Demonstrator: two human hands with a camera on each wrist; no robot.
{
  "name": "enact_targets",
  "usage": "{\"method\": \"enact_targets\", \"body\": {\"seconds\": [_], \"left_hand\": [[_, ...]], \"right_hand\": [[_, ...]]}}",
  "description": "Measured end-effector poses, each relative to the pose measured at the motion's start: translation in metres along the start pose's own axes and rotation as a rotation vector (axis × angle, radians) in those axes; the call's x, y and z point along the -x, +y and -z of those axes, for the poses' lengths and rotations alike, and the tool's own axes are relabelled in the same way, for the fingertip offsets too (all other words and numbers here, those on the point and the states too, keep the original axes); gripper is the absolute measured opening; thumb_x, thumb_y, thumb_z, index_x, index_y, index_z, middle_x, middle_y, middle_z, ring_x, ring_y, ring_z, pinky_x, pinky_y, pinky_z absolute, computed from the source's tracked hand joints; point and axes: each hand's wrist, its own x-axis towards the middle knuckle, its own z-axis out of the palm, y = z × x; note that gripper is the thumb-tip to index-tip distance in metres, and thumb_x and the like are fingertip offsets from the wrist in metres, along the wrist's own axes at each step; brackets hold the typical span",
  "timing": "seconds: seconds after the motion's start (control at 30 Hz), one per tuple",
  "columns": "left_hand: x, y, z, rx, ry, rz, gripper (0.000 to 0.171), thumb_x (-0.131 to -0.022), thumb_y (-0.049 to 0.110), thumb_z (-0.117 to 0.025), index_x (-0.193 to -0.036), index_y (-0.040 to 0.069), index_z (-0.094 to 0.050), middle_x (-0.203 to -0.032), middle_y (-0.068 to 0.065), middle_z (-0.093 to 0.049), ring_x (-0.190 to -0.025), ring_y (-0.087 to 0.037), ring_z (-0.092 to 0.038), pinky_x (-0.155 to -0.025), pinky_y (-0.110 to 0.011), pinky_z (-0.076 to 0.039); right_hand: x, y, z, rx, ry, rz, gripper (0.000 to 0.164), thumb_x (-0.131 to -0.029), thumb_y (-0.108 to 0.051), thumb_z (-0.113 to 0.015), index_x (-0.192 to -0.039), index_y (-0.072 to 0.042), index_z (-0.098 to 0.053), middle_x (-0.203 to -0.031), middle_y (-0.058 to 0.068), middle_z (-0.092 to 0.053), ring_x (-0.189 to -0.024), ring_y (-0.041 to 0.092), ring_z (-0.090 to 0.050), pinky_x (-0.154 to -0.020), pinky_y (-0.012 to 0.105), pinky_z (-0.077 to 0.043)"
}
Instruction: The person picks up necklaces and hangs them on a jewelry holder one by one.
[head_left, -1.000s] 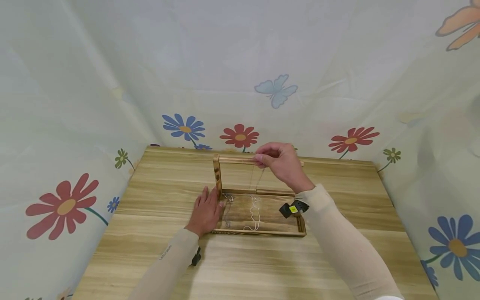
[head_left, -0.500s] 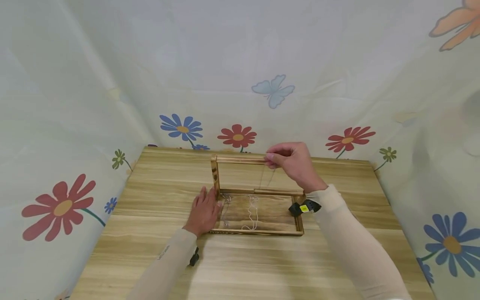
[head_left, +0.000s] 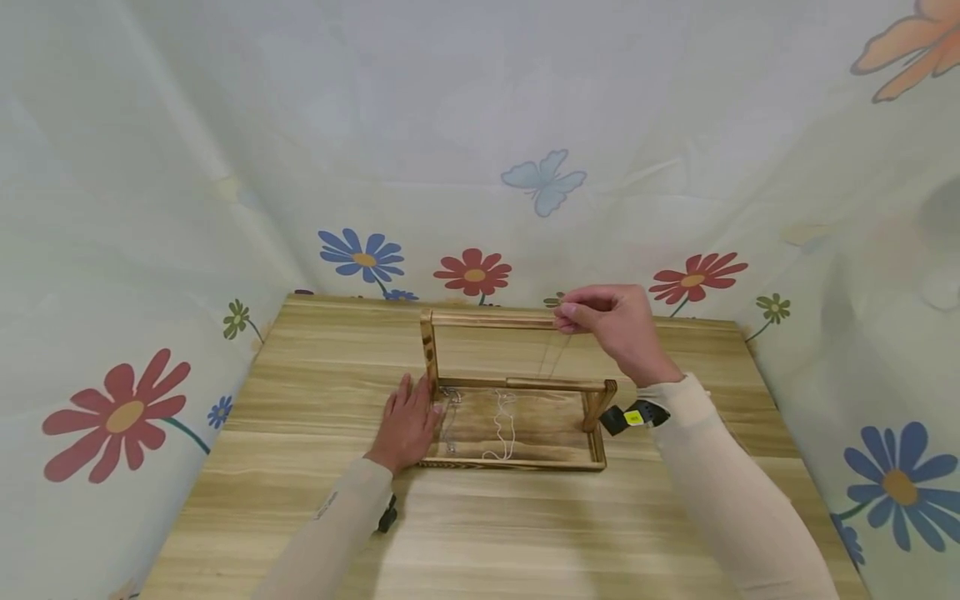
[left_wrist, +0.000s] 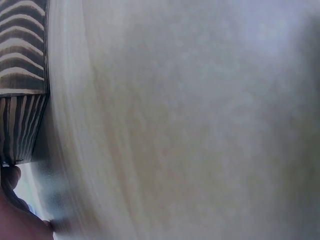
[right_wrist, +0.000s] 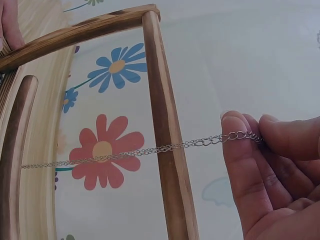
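A wooden jewelry stand [head_left: 517, 464] with a shallow tray base, a left post and two crossbars stands on the table. My right hand [head_left: 618, 329] pinches one end of a thin silver chain necklace [right_wrist: 135, 154] between thumb and fingers, level with the upper bar [right_wrist: 167, 125]. In the right wrist view, the doubled chain crosses that bar and runs to the lower bar [right_wrist: 15, 150]. My left hand [head_left: 408, 421] rests with its fingers straight along the stand's left end. One light chain [head_left: 504, 425] lies in the tray's middle and another chain [head_left: 450, 417] at its left.
The stand sits towards the back of a wood-grain table [head_left: 480, 533]. A pale curtain [head_left: 450, 125] with printed flowers and butterflies surrounds it on the back and both sides. A short slanted post [head_left: 597, 406] rises at the stand's right end.
My right hand has moved right along the upper bar, the pinched chain going with it, and uncovers the stand's right post. My left hand stays in place at the stand.
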Motion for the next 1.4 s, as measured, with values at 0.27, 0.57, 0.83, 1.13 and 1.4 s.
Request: {"method": "enact_targets", "body": {"seconds": [0.27, 0.57, 0.83, 1.13, 1.4], "left_hand": [[0.001, 0.000, 0.000, -0.004, 0.010, -0.001, 0.066, -0.115, 0.035, -0.034, -0.166, -0.001, -0.014, -0.172, -0.019, -0.026, -0.164, -0.041, -0.005, -0.130, -0.063, -0.013], [0.003, -0.002, -0.001, -0.001, -0.010, 0.012, 0.067, -0.115, 0.037, -0.032, -0.167, 0.000, -0.011, -0.173, -0.017, -0.021, -0.164, -0.039, -0.002, -0.130, -0.063, -0.011], [0.002, -0.001, -0.001, 0.004, -0.017, 0.010, 0.067, -0.115, 0.037, -0.031, -0.167, 0.001, -0.009, -0.174, -0.017, -0.019, -0.165, -0.038, -0.002, -0.130, -0.064, -0.011], [0.000, -0.001, -0.002, -0.006, -0.007, 0.007, 0.067, -0.115, 0.038, -0.030, -0.167, 0.001, -0.009, -0.175, -0.016, -0.018, -0.165, -0.038, -0.003, -0.130, -0.063, -0.011], [0.001, -0.001, -0.003, 0.000, 0.015, -0.008, 0.067, -0.115, 0.037, -0.032, -0.167, 0.000, -0.012, -0.173, -0.018, -0.023, -0.164, -0.040, -0.006, -0.130, -0.064, -0.013]], "right_hand": [[0.006, 0.004, 0.014, -0.014, 0.018, 0.000, 0.022, -0.097, -0.009, -0.073, -0.110, 0.008, -0.075, -0.096, 0.007, -0.081, -0.085, 0.016, -0.080, -0.082, 0.036, -0.065], [0.011, 0.006, 0.032, -0.014, 0.023, 0.004, 0.022, -0.098, -0.008, -0.072, -0.113, 0.008, -0.075, -0.095, 0.003, -0.082, -0.085, 0.016, -0.080, -0.081, 0.033, -0.065], [0.015, 0.007, 0.046, 0.013, 0.048, 0.019, 0.022, -0.097, -0.008, -0.073, -0.111, 0.009, -0.076, -0.095, 0.005, -0.082, -0.084, 0.017, -0.081, -0.080, 0.033, -0.065], [0.016, 0.005, 0.058, -0.027, 0.050, 0.014, 0.016, -0.098, -0.004, -0.071, -0.108, 0.005, -0.078, -0.094, 0.003, -0.082, -0.084, 0.016, -0.081, -0.081, 0.032, -0.065], [0.016, 0.001, 0.062, -0.068, 0.069, -0.023, 0.011, -0.097, -0.004, -0.072, -0.105, 0.001, -0.078, -0.092, 0.001, -0.082, -0.083, 0.013, -0.080, -0.081, 0.031, -0.064]]}}
